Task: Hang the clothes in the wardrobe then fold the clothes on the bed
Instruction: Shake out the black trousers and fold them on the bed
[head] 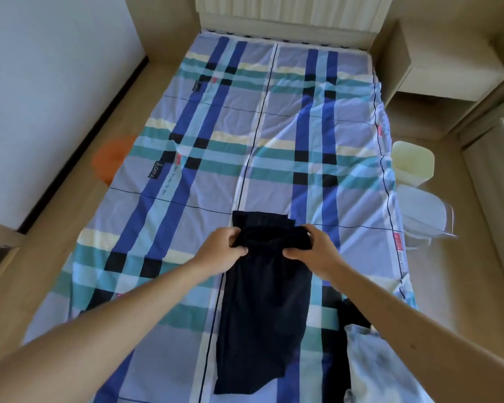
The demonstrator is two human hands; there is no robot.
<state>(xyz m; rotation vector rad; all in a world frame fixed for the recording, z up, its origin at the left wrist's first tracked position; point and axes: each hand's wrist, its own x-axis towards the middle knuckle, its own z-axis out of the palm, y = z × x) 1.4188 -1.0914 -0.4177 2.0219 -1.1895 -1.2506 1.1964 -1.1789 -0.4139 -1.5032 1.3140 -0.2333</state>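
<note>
soft even daylight, faint shadows on the bed sheet [204, 117], wide-angle bending at edges, slight overall softness

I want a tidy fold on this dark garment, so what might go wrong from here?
1. Both hands, left hand and right hand, bunch the dark garment at its far end, so the fold may crease unevenly.
2. Its near hem lies skewed on the plaid sheet, so the edges may not line up.
3. It may snag the pale clothes beside it.

Between my hands, the dark garment [262, 309] is matt, soft cloth; beneath them, the plaid bedsheet [186, 199] is thin, creased cotton-like fabric.
</note>
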